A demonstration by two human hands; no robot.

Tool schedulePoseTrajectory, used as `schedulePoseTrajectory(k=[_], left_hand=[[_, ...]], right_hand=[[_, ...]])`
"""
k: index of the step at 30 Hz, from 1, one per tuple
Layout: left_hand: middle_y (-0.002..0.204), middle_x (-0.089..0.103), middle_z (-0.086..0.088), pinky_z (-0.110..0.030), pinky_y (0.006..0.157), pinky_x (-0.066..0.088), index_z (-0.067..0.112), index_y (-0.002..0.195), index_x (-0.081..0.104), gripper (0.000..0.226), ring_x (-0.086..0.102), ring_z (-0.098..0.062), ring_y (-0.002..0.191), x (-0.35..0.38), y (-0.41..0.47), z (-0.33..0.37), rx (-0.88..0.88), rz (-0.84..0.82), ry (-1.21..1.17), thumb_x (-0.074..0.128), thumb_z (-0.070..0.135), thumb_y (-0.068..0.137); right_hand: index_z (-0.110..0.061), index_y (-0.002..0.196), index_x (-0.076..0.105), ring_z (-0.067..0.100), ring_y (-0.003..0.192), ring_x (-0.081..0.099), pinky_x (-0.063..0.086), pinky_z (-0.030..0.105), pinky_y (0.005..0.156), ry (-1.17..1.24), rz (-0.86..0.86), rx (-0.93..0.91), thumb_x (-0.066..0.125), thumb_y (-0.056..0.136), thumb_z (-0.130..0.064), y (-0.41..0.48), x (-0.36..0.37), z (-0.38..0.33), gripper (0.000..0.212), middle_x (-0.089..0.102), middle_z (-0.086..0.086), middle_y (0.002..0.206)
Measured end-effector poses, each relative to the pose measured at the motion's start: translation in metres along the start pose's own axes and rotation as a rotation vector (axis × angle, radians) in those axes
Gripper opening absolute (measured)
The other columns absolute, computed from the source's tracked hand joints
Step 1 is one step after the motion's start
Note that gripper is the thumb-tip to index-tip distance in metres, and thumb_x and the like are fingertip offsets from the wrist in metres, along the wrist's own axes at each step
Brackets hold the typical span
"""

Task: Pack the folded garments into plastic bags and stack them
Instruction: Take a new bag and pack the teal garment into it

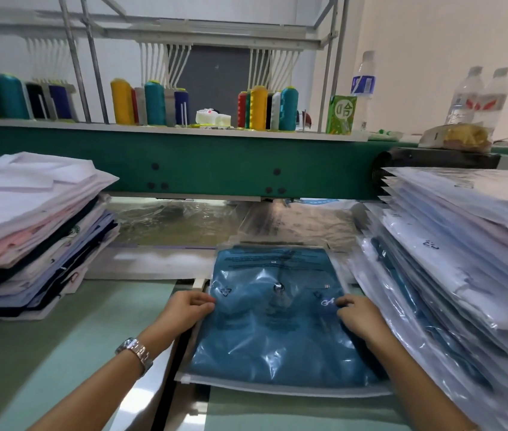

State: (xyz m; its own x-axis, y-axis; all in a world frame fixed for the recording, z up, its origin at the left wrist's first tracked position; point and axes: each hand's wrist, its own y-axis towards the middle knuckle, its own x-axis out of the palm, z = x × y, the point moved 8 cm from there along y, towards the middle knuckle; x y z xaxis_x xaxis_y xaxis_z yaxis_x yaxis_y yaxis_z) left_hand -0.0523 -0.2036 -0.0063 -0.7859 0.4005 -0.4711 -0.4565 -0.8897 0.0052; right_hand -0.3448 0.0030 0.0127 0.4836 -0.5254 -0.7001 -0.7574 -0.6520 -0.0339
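Head view, and the biggest thing in shot is the green machine beam (215,163) running across the back. Below it lies the pale green worktable (59,337). On the right side of the table a tall stack of bagged garments (464,244) leans up and away. On the left sits a lower pile of folded garments (28,219), white and pink on top, darker ones beneath.

Centre stage, between the two piles: a blue garment (277,353) lying flat inside a clear plastic bag (277,275), its white zip strip along the near edge. Crumpled clear film (178,222) lies behind it, under the beam.

Now the hands. The left hand (187,309) has its fingers curled in, pinching the bag's left edge. The right hand (358,315) is on top of the bag near its right edge, fingertips and thumb drawn together on the film.

Along the shelf above the beam stand thread cones (153,102) in yellow, teal, blue and red. Water bottles (476,94) stand at the far right, with a green carton (341,115) beside the cones. Smallest of all, a metal wristwatch (134,353) on the left wrist.
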Motion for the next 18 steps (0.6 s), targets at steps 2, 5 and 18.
schedulePoseTrajectory(k=[2,5,18], left_hand=[[0.101,0.072,-0.012,-0.031,0.09,0.054,0.011,0.108,0.072,0.02,0.067,-0.021,0.096,0.003,0.001,-0.001,-0.039,-0.04,-0.04,0.069,0.007,0.089],[0.104,0.071,-0.014,-0.04,0.096,0.053,0.007,0.11,0.072,0.025,0.067,-0.027,0.1,0.006,0.004,-0.005,-0.111,-0.051,-0.135,0.065,-0.003,0.088],[0.094,0.076,0.002,-0.026,0.052,0.055,0.023,0.105,0.075,0.036,0.073,-0.013,0.07,-0.027,-0.024,0.076,0.072,0.016,-0.602,0.068,-0.004,0.083]], right_hand=[[-0.01,0.103,0.072,0.023,0.08,0.062,0.046,0.027,0.069,0.133,0.019,0.023,0.051,0.08,0.005,0.003,-0.001,0.0,0.034,0.069,0.01,0.1],[-0.006,0.102,0.074,0.024,0.078,0.062,0.05,0.03,0.07,0.195,0.023,0.043,0.05,0.081,0.008,0.002,0.001,-0.004,0.034,0.069,0.013,0.098],[-0.005,0.083,0.071,0.032,0.079,0.061,0.042,0.026,0.064,-0.207,0.182,-0.325,0.053,0.085,-0.005,-0.043,-0.064,-0.152,0.018,0.065,0.013,0.078]])
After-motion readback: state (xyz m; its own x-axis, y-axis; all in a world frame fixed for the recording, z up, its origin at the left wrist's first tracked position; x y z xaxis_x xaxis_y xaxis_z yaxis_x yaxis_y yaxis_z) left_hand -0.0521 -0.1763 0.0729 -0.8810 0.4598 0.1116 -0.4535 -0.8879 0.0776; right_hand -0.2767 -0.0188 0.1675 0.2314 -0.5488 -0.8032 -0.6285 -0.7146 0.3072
